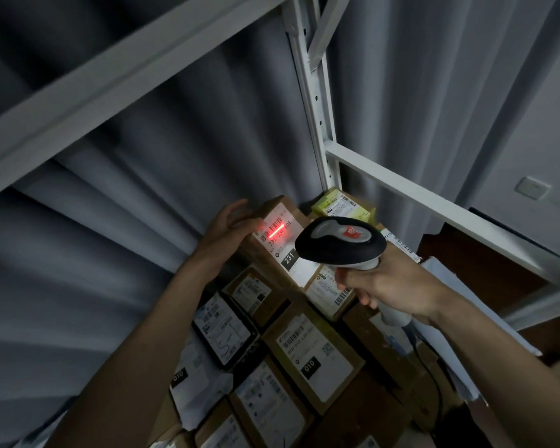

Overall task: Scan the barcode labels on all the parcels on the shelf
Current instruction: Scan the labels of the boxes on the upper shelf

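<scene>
Cardboard parcel (274,240) label half hidden behind scanner (340,242), print blurred.

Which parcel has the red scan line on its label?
The tall box marked 231, at the back, under the left hand. Its barcode alone glows red; the 010 box and the others stay unlit.
</scene>
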